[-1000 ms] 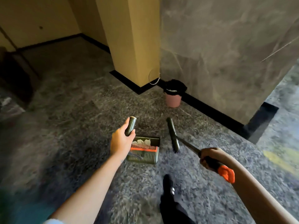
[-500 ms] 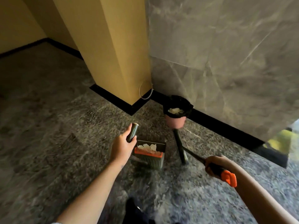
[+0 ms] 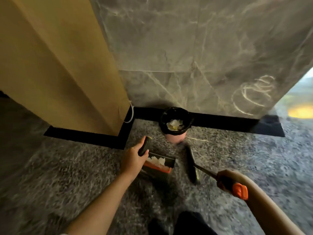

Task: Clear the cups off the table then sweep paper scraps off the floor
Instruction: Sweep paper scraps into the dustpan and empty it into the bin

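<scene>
1. Left hand point(image 3: 133, 158) clenched round the dark upright dustpan handle point(image 3: 144, 146), whose tip sticks out above the fist.
2. Dustpan point(image 3: 162, 171) hangs just below and to the right of that grip. Orange strip across the tray, ribbed dark lip beneath it. Contact with the floor point(image 3: 67, 175): cannot tell.
3. Paper scraps point(image 3: 156, 161): white crumpled pile inside the tray, right beside the left knuckles.
4. Right hand point(image 3: 227, 179) grasps the broom point(image 3: 190, 164) near the end of its shaft, fingers wrapped round. Orange handle end point(image 3: 239, 190) protrudes behind the fist.
5. From the right grip the thin shaft runs forward and left to the dark bristle head. Head lies between the two grips, near the dustpan's right side but apart from it. Motion blur here.
6. Bin point(image 3: 174, 139): pink with a black liner, upright, beyond both grips and ahead of the bristle head. White and yellowish waste point(image 3: 174, 124) visible inside.
7. Bin stands against the black skirting point(image 3: 220, 121) of a grey marble wall point(image 3: 203, 48).
8. Yellow pillar point(image 3: 59, 65) ahead and to the left of the left grip. White cable loop point(image 3: 131, 114) at its base corner.
9. Dark trouser leg point(image 3: 189, 223) at the bottom edge, nearer the wearer than either grip.
</scene>
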Demonstrator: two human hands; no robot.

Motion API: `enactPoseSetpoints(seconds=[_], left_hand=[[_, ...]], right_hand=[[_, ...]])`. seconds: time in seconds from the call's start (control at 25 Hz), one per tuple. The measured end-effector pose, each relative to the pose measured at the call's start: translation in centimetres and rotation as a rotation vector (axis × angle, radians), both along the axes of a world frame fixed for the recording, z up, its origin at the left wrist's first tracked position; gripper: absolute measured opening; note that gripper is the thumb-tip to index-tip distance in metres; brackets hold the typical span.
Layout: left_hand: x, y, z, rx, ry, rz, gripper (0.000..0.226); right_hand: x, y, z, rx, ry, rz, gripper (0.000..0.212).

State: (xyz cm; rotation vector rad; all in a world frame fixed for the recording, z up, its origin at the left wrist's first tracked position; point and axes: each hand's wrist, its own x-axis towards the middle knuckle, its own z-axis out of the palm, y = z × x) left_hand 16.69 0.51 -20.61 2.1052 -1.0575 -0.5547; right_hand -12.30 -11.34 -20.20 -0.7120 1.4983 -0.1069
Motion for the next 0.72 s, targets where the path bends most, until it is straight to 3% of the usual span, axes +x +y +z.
enactPoseSetpoints(seconds=[0.2,0.48,0.72], left_hand=[[6.6,-4.6,-2.6,0.043,0.034,-0.133,0.056],[12.3,-6.4,-4.8,0.109,0.09,-0.253,0.059],[16.8,-7.9,-5.5,0.227,-0.053,-0.445,0.067]], right_hand=[[4.6,-0.6,-1.2,0.076,-0.012,-0.129,0.031],[9.7,2.4,-2.1,0.127,0.157,-0.139,0.021],[13.1,5.4,-4.4,0.078,0.203,-0.041,0.013]])
